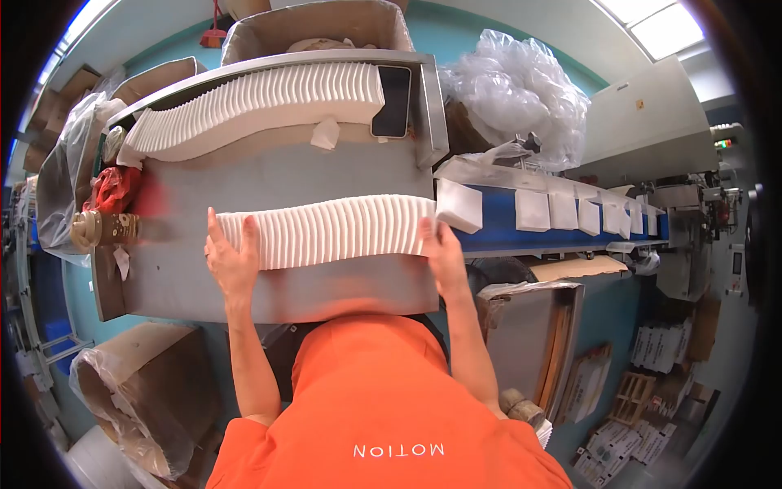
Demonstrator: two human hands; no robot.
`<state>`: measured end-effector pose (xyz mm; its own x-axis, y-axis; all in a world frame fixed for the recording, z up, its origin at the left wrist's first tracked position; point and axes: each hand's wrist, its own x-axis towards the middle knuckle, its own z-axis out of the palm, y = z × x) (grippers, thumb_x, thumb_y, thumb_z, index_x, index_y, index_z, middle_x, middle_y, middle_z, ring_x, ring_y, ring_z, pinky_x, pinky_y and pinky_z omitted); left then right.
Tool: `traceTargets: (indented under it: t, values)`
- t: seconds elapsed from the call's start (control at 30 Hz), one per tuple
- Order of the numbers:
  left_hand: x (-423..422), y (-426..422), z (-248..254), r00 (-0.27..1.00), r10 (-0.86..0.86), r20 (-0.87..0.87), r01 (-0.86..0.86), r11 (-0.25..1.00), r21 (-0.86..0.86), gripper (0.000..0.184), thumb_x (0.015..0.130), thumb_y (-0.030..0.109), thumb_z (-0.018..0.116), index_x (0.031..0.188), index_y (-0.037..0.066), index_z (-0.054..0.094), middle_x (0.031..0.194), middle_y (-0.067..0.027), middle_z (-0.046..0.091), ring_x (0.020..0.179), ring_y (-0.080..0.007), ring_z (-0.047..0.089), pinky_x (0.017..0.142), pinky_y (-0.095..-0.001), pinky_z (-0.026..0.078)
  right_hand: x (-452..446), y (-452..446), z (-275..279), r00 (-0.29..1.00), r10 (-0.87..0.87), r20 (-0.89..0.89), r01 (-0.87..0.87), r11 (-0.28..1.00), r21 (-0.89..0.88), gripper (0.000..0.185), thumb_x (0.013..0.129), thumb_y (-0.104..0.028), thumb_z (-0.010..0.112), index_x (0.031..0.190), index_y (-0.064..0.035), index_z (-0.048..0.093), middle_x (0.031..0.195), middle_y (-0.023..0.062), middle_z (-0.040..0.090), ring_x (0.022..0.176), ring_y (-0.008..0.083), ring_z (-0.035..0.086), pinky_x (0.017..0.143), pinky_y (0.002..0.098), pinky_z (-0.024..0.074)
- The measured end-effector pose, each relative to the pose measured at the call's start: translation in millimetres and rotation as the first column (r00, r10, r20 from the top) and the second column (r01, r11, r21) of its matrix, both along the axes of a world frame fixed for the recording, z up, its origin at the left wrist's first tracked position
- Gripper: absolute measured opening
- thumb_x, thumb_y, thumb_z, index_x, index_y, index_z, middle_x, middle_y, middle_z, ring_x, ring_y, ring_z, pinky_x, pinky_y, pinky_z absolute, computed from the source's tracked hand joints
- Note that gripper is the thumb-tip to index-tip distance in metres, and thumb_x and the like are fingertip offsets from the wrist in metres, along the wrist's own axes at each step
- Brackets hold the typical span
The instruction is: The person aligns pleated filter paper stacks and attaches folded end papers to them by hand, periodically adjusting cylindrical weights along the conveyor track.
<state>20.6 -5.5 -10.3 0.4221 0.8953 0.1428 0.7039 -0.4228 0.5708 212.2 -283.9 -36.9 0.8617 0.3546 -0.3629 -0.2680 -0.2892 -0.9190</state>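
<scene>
A long row of white folded napkins (334, 232), standing on edge side by side, lies across the metal table (179, 281). My left hand (232, 261) grips its left end, thumb over the top and fingers against the end face. At the right end my right hand (444, 257) clasps the row, close to the table's right edge. Behind it, a second, curved row of napkins (261, 110) runs along the table's back rim. A phone (392, 102) stands beside that row's right end, and a loose white piece (325, 134) lies just in front.
A blue conveyor belt (497, 216) reaches the table from the right, carrying several white napkin stacks (532, 210). Red plastic (112, 189) and a tan cylindrical part (96, 229) sit at the left edge. Cardboard boxes (155, 383) and a clear plastic bag (521, 94) surround the table.
</scene>
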Motion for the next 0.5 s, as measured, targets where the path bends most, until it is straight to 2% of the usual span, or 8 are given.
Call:
traceTargets:
  t: [0.03, 0.1, 0.2, 0.3, 0.33, 0.43, 0.47, 0.5]
  values:
    - [0, 1, 0, 1.0, 0.002, -0.005, -0.002, 1.0, -0.008, 0.08, 0.093, 0.056, 0.059, 0.148, 0.004, 0.036, 0.128, -0.029, 0.056, 0.121, -0.0456, 0.051, 0.103, -0.0524, 0.04, -5, 4, 5, 0.999, 0.029, -0.035, -0.029, 0.999, 0.013, 0.052, 0.096, -0.049, 0.063, 0.112, 0.0002, 0.063, 0.096, 0.0045, 0.065, 0.09, 0.0112, 0.056, 0.08, 0.0265, 0.0459]
    - [1, 1, 0, 1.0, 0.005, -0.006, -0.005, 1.0, -0.019, 0.08, 0.093, 0.056, 0.059, 0.149, 0.004, 0.036, 0.127, -0.0288, 0.056, 0.121, -0.0454, 0.051, 0.104, -0.0524, 0.039, -1, 2, -1, 0.951, -0.023, -0.309, 0.079, 0.982, 0.169, 0.041, 0.098, -0.039, 0.063, 0.116, -0.0018, 0.062, 0.099, 0.0045, 0.065, 0.089, 0.0122, 0.058, 0.079, 0.0269, 0.0466]
    - [-1, 2, 0, 1.0, 0.008, 0.009, -0.008, 1.0, -0.008, 0.08, 0.093, 0.057, 0.058, 0.149, 0.005, 0.036, 0.126, -0.0283, 0.057, 0.12, -0.0451, 0.051, 0.104, -0.0523, 0.038, 0, -16, 9, 0.828, 0.03, -0.56, 0.165, 0.941, 0.295, 0.032, 0.1, -0.03, 0.059, 0.119, -0.0039, 0.06, 0.103, 0.005, 0.064, 0.089, 0.0136, 0.061, 0.077, 0.0276, 0.0482]
    - [0, 2, -4, 1.0, 0.0, 0.027, 0.0, 1.0, 0.009, 0.08, 0.093, 0.057, 0.058, 0.149, 0.005, 0.036, 0.125, -0.0276, 0.057, 0.12, -0.0448, 0.051, 0.105, -0.0522, 0.038, 2, -27, 4, 0.854, -0.177, -0.489, 0.306, 0.931, 0.198, 0.031, 0.101, -0.028, 0.057, 0.123, -0.0056, 0.058, 0.109, 0.0058, 0.064, 0.089, 0.0149, 0.063, 0.073, 0.0287, 0.0505]
    - [1, 1, -3, 1.0, 0.001, 0.021, -0.001, 1.0, 0.0, 0.08, 0.093, 0.057, 0.058, 0.149, 0.005, 0.036, 0.125, -0.0274, 0.058, 0.12, -0.0448, 0.051, 0.104, -0.0523, 0.038, 6, -28, -6, 0.853, -0.242, -0.463, 0.384, 0.891, 0.242, 0.037, 0.1, -0.034, 0.057, 0.124, -0.0052, 0.058, 0.109, 0.0061, 0.064, 0.09, 0.015, 0.063, 0.069, 0.027, 0.051]
    - [3, -2, -1, 1.0, 0.003, 0.006, -0.003, 1.0, 0.0, 0.08, 0.093, 0.057, 0.058, 0.149, 0.005, 0.036, 0.125, -0.0268, 0.058, 0.12, -0.0446, 0.051, 0.104, -0.0525, 0.038, 8, -18, 2, 0.863, -0.219, -0.455, 0.357, 0.902, 0.243, 0.034, 0.101, -0.033, 0.057, 0.121, -0.006, 0.058, 0.108, 0.0055, 0.066, 0.087, 0.0148, 0.063, 0.068, 0.0246, 0.0467]
    - [4, -3, 0, 1.0, 0.0, -0.001, 0.0, 1.0, 0.003, 0.08, 0.093, 0.057, 0.058, 0.149, 0.005, 0.036, 0.125, -0.0266, 0.058, 0.12, -0.0445, 0.051, 0.104, -0.0525, 0.038, 4, -13, 1, 0.954, -0.126, -0.27, 0.163, 0.98, 0.117, 0.037, 0.101, -0.038, 0.057, 0.118, -0.0046, 0.06, 0.105, 0.0035, 0.065, 0.086, 0.0119, 0.061, 0.07, 0.0227, 0.045]
    - [4, -4, -1, 1.0, -0.008, 0.004, 0.008, 1.0, 0.003, 0.079, 0.093, 0.057, 0.058, 0.149, 0.005, 0.036, 0.125, -0.0266, 0.058, 0.12, -0.0445, 0.051, 0.104, -0.0526, 0.038, -1, -1, 11, 0.999, 0.029, -0.037, -0.031, 0.998, -0.063, 0.043, 0.101, -0.042, 0.056, 0.117, -0.0023, 0.061, 0.102, 0.0011, 0.065, 0.085, 0.0095, 0.058, 0.072, 0.0232, 0.046]
